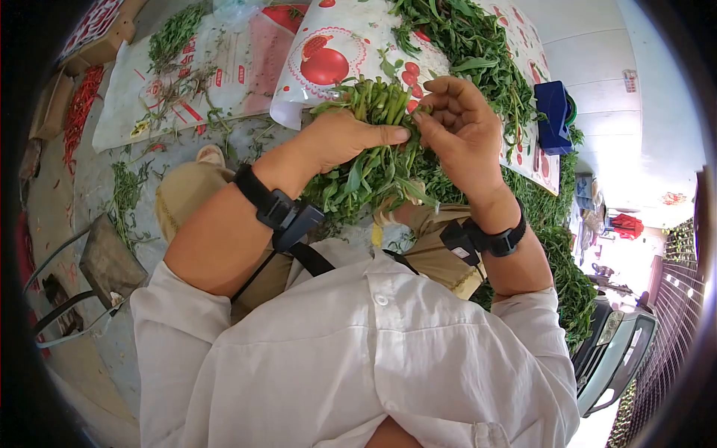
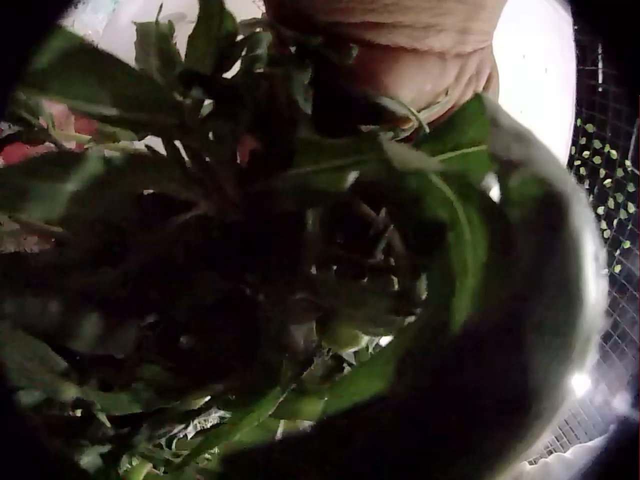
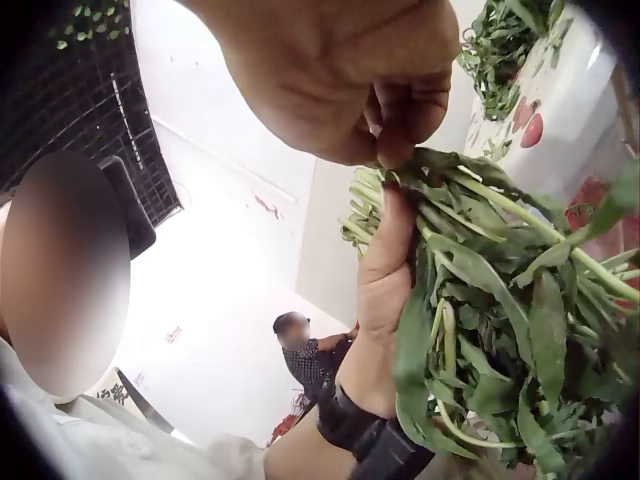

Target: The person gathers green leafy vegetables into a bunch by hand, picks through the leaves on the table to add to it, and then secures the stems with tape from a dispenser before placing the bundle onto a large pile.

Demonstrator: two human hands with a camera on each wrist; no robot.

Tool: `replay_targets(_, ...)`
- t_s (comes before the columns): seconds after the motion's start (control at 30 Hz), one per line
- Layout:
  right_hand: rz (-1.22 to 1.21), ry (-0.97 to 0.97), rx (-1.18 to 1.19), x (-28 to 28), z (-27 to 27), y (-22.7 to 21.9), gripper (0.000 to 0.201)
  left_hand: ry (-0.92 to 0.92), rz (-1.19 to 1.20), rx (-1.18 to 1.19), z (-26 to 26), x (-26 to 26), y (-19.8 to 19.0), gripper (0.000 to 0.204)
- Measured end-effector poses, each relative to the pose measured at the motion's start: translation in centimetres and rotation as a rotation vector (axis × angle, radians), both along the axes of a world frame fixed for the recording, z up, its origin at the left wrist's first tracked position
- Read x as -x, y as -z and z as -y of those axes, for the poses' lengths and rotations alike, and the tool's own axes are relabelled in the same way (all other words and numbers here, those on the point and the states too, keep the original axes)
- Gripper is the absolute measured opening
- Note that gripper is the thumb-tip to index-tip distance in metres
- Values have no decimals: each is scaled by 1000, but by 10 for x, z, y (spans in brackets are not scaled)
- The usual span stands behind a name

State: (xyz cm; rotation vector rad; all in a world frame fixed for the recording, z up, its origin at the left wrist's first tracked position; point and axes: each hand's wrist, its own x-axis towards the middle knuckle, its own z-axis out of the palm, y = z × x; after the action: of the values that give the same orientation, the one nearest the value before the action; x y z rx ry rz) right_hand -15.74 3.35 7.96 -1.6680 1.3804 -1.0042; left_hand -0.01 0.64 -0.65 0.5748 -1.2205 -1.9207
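A bunch of leafy green stems (image 1: 385,104) is held upside down over the lap, its cut ends up and leaves hanging. The left hand (image 1: 336,142) grips it, thumb lying across the stems. At the bunch's other side the right hand (image 1: 463,127) pinches a leaf between thumb and forefinger, its other fingers loosely bent. In the right wrist view the right hand (image 3: 340,80) meets the edge of the bunch (image 3: 500,300) just above the left thumb (image 3: 390,240). Dark leaves (image 2: 460,240) fill most of the left wrist view, below part of a hand (image 2: 420,70).
More greens (image 1: 478,45) lie on a patterned table cover (image 1: 291,82) ahead. Loose sprigs (image 1: 175,37) and red chilies (image 1: 78,119) are at the left. A blue box (image 1: 551,119) stands at the right, near a large heap of greens (image 1: 564,276). Another person (image 3: 310,360) is in the background.
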Motion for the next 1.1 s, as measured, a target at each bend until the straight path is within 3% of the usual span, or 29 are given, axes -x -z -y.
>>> replay_targets(0.1,-21,11,27,-3,0,-1,34,79,70,4,0,1,1,36)
replay_targets(0.3,92,4,-8,-4,0,2,32,7,140,16,3,5,17,33)
replay_targets(0.7,213,32,-101,1,3,5,19,41,-85,50,-1,6,4,25)
replay_targets(1.1,217,69,-86,-3,2,6,15,72,-22,125,-3,0,-4,31)
